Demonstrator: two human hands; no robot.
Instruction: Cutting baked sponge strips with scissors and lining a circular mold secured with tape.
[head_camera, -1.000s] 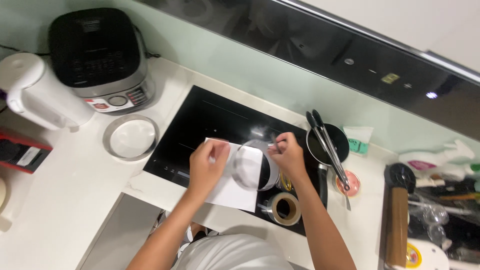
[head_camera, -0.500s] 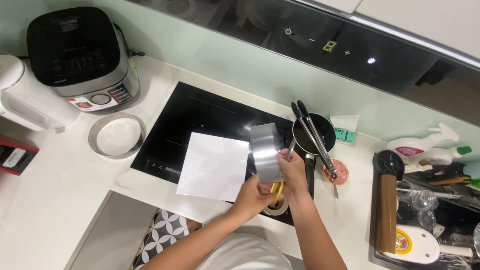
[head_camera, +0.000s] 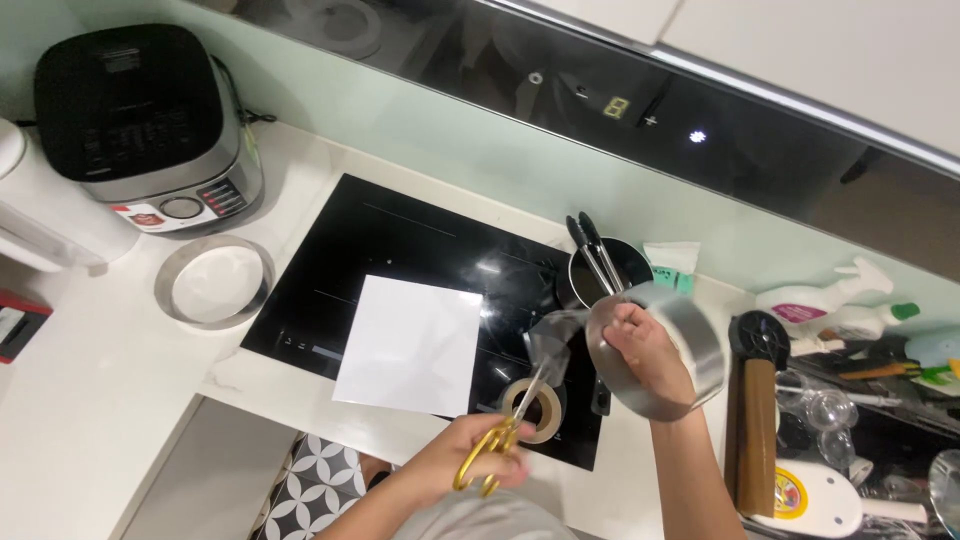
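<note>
Our right hand (head_camera: 645, 350) grips the rim of a round metal cake ring (head_camera: 668, 350), right of centre, its far wall partly hidden behind the hand. Our left hand (head_camera: 470, 462), at lower centre, is closed through the handles of gold scissors (head_camera: 505, 430), whose long axis points up and right toward a blurred strip of tape (head_camera: 553, 335); the blades are hard to make out. Half a second ago both hands held the ring together; now the scissors have appeared. A tape roll (head_camera: 533, 410) lies just beside white paper (head_camera: 410, 345) on the black hob (head_camera: 420, 260).
</note>
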